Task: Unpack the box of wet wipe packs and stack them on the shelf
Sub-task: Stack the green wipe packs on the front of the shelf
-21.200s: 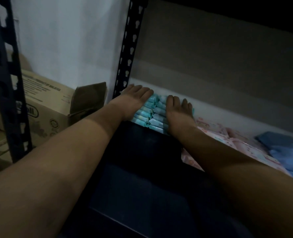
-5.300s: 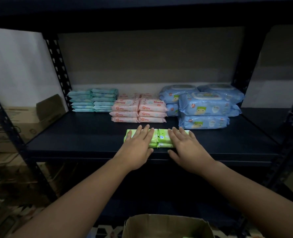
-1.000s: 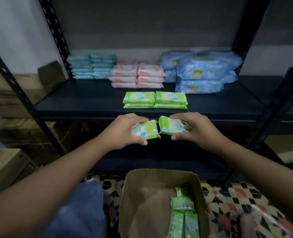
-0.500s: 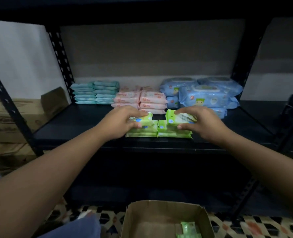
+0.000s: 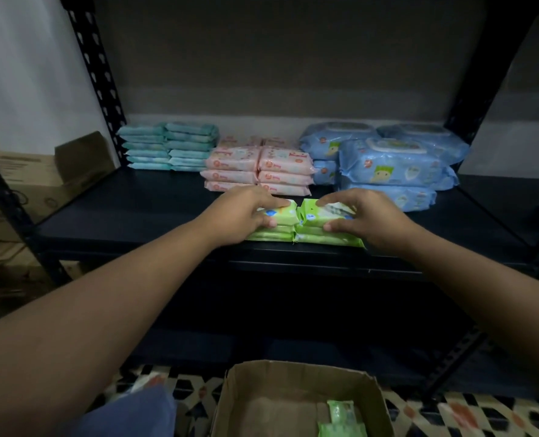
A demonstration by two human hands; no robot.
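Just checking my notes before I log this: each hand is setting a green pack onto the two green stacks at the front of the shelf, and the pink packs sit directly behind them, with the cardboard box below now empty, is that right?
Not quite: the head view shows the cardboard box still holds green packs. The rest stands: the left hand and right hand each set a pack on the green stacks, with pink packs behind on the shelf.

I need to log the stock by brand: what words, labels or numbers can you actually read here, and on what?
None can be read in full.
Green packs: blue badge and print, too blurred.
Pink packs: red print and round badges, too small to read.
Blue packs: cartoon face and badges, wording illegible.
Teal packs: no text visible.
Cardboard cartons at left: dark print, too dim to read.
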